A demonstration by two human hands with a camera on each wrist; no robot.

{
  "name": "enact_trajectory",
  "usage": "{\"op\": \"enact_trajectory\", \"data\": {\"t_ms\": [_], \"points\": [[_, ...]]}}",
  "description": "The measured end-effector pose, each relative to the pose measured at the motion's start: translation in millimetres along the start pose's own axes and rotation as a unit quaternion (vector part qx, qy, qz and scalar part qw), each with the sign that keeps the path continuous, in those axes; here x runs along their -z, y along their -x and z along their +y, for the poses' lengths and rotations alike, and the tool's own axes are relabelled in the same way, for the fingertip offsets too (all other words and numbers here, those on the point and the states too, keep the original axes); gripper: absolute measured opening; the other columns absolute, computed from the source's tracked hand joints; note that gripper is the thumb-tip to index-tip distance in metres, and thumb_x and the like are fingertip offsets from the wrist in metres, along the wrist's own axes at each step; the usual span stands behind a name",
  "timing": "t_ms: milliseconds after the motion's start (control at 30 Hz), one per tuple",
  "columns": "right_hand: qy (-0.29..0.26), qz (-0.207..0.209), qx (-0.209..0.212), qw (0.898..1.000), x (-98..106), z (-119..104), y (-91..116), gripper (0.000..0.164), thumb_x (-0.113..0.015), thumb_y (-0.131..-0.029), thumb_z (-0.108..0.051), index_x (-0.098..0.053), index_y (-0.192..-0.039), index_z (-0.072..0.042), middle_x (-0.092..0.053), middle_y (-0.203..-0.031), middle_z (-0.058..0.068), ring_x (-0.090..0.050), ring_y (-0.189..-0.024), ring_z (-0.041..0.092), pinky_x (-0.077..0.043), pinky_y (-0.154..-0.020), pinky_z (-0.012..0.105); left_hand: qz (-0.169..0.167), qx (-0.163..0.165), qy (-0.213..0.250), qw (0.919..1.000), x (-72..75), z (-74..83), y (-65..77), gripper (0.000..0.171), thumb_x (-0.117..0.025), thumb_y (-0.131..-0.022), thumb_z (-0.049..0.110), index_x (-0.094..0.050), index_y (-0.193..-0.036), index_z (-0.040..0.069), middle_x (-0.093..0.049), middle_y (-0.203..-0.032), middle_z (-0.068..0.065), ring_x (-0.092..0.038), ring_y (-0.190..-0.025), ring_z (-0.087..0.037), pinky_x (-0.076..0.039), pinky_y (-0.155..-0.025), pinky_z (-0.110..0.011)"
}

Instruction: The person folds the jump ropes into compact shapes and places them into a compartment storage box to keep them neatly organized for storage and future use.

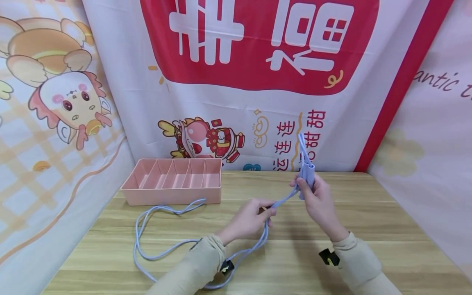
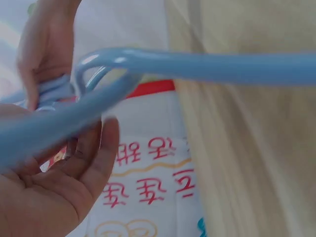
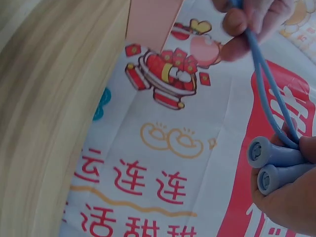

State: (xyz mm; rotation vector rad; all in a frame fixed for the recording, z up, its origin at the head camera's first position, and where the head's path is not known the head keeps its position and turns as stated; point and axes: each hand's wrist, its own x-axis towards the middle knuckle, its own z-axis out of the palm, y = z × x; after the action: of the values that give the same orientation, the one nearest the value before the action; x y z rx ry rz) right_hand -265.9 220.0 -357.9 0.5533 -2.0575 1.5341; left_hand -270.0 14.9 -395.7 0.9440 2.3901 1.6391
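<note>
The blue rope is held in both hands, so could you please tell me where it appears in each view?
Head: the blue rope runs from right of centre down to loops at lower left.
Left wrist: its large strands cross the upper half, one reaching the left edge.
Right wrist: its strands run down the right side.
Shared landmark: the red lettering.

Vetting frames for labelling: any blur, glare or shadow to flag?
Head: fairly even light, soft shadow on the table below the right hand, no obvious blur. Left wrist: rope nearest the lens blurred, small highlights on its bend; table grain soft. Right wrist: left hand soft, handles crisper.
</note>
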Motion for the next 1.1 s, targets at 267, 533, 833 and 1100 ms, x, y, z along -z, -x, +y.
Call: {"op": "enact_trajectory", "data": {"t_ms": [267, 533, 833, 1100], "points": [[0.098, -0.002, 0.039, 0.994, 8.1, 7.2, -1.9, 0.009, -0.056, -0.099, -0.001, -0.061, -0.104, 0.004, -0.069, -0.087, 0.013, -0.06, -0.075, 0.023, -0.047, -0.063, 0.021, 0.01, 0.012, -0.064, 0.9978, 25.2, 10.5, -2.3, 0.023, -0.062, -0.098, 0.012, -0.072, -0.118, 0.006, -0.064, -0.072, 0.003, -0.054, -0.058, -0.008, -0.042, -0.047, -0.021], [0.108, -0.093, 0.026, 0.989, 14.4, -0.2, 1.4, 0.006, -0.056, -0.1, -0.003, -0.061, -0.1, -0.001, -0.061, -0.092, 0.008, -0.056, -0.075, 0.019, -0.049, -0.058, 0.027, -0.037, 0.031, -0.09, 0.9948, 51.0, -3.0, -8.6, 0.021, -0.061, -0.099, 0.013, -0.073, -0.116, 0.007, -0.067, -0.078, 0.006, -0.06, -0.063, -0.015, -0.048, -0.053, -0.024], [0.047, -0.167, 0.049, 0.984, 12.7, -14.0, 1.5, 0.01, -0.053, -0.099, 0.003, -0.06, -0.104, -0.002, -0.058, -0.097, 0.009, -0.059, -0.077, 0.025, -0.054, -0.062, 0.033, -0.152, 0.07, 0.026, 0.9856, 85.8, -21.5, -33.7, 0.019, -0.06, -0.1, 0.016, -0.076, -0.1, 0.004, -0.067, -0.078, -0.02, -0.067, -0.07, -0.025, -0.058, -0.07, -0.038], [-0.004, -0.176, 0.03, 0.984, 11.5, -21.6, 2.5, 0.011, -0.051, -0.102, -0.002, -0.061, -0.107, -0.004, -0.068, -0.095, 0.003, -0.055, -0.077, 0.027, -0.05, -0.062, 0.035, -0.224, 0.097, 0.045, 0.9687, 88.6, -31.1, -35.5, 0.02, -0.062, -0.099, 0.026, -0.077, -0.105, 0.014, -0.062, -0.09, -0.035, -0.061, -0.087, -0.053, -0.057, -0.075, -0.045]]}}
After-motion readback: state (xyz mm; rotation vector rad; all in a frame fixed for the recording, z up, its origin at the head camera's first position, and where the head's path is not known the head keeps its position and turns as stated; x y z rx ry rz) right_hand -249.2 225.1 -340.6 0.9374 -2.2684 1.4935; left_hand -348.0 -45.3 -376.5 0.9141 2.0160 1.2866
